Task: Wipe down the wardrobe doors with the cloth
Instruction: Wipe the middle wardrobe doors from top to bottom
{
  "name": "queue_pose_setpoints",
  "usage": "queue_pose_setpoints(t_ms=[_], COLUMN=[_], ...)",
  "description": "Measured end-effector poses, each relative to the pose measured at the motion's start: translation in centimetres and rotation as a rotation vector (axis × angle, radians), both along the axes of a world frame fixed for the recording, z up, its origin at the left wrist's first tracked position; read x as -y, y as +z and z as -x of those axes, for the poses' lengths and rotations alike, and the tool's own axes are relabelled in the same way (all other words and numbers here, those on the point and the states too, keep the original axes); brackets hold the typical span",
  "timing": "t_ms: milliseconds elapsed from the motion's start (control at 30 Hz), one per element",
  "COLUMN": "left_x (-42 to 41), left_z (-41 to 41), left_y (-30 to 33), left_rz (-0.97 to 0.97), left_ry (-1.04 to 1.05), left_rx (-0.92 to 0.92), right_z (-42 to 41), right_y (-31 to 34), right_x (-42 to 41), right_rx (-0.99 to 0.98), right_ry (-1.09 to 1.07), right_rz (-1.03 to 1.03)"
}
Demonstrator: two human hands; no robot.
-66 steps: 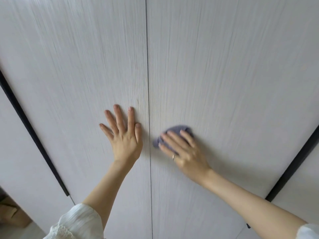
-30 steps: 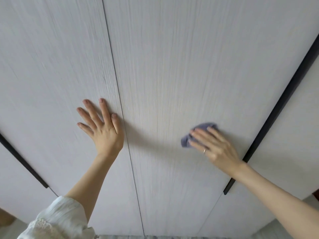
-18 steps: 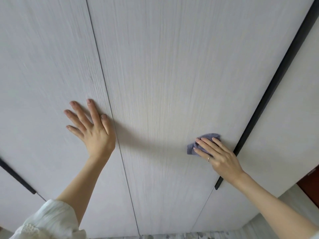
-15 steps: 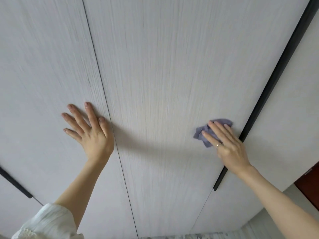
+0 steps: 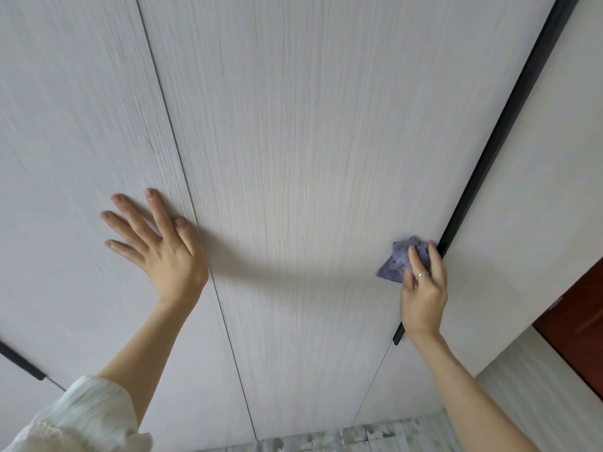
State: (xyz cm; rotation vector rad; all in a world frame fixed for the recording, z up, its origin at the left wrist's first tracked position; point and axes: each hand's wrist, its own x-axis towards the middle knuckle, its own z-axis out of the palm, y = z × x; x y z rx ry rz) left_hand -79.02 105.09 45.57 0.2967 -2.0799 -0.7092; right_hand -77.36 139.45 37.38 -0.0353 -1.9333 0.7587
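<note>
The doors (image 5: 310,158) fill nearly all I see, pale grey-white with a fine grain running up and down; a thin dark seam (image 5: 195,207) parts the left panel from the middle one, and a black strip (image 5: 489,151) runs along the middle panel's right edge, with another pale panel beyond it. My left arm (image 5: 140,347) reaches up from the lower left out of a loose white sleeve (image 5: 81,419), forearm bare, wrist bent back so the palm lies against the left panel. My left hand (image 5: 163,249) is flat and released, fingers straight and spread in a fan, holding nothing, the thumb lying just beside the seam. My right arm (image 5: 466,386) comes up from the lower right, bare, and crosses the lower end of the black strip at the wrist. My right hand (image 5: 422,288) presses the cloth (image 5: 396,259) against the middle panel with fingers extended rather than clenched round it; a ring (image 5: 421,274) sits on one finger. The cloth is small, blue-grey and crumpled, partly under my fingertips, low on the middle panel and just beside the black strip. A soft shadow lies across the panel between my two hands. At the bottom edge a band of mottled grey floor (image 5: 342,438) shows, and at the far right a dark red-brown surface (image 5: 577,324).
</note>
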Motion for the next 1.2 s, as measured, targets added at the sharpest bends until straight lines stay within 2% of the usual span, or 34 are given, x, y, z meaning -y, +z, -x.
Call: queue_pose_setpoints(t_ms=[200, 267, 367, 467, 567, 667, 733, 800, 1067, 1200], left_x=[0.1, 0.2, 0.3, 0.3, 0.3, 0.3, 0.4, 0.4, 0.4, 0.3], left_z=[-0.1, -0.1, 0.0, 0.0, 0.0, 0.1, 0.2, 0.3, 0.4, 0.3], left_y=[0.0, -0.1, -0.1, -0.2, -0.2, -0.3, -0.4, -0.4, -0.5, -0.4], left_rz=[0.014, 0.015, 0.017, 0.02, 0.027, 0.031, 0.036, 0.039, 0.048, 0.057], left_ry=[-0.007, -0.005, -0.004, -0.006, -0.006, 0.0, -0.001, -0.001, 0.01, 0.018], left_rx=[-0.01, -0.011, -0.017, -0.022, -0.03, -0.043, -0.048, -0.051, -0.076, -0.082], right_z=[1.5, 1.9, 1.8, 1.8, 1.6, 1.4, 1.0, 0.8, 1.3, 0.9], right_y=[9.8, 12.1, 11.4, 6.7, 2.4, -0.8, -1.1, -0.4, 7.8, 5.2], right_x=[-0.4, 0.2, 1.1, 2.1, 3.5, 3.4, 3.1, 2.9, 3.5, 4.2], right_rx=[-0.181, -0.194, -0.184, -0.151, -0.017, 0.244, 0.366, 0.4, 0.235, 0.214], right_ry=[-0.157, -0.199, -0.193, -0.154, -0.15, -0.142, -0.067, -0.003, 0.217, 0.172], right_rz=[0.086, 0.174, 0.281, 0.393, 0.782, 1.224, 1.572, 1.75, 1.592, 1.53])
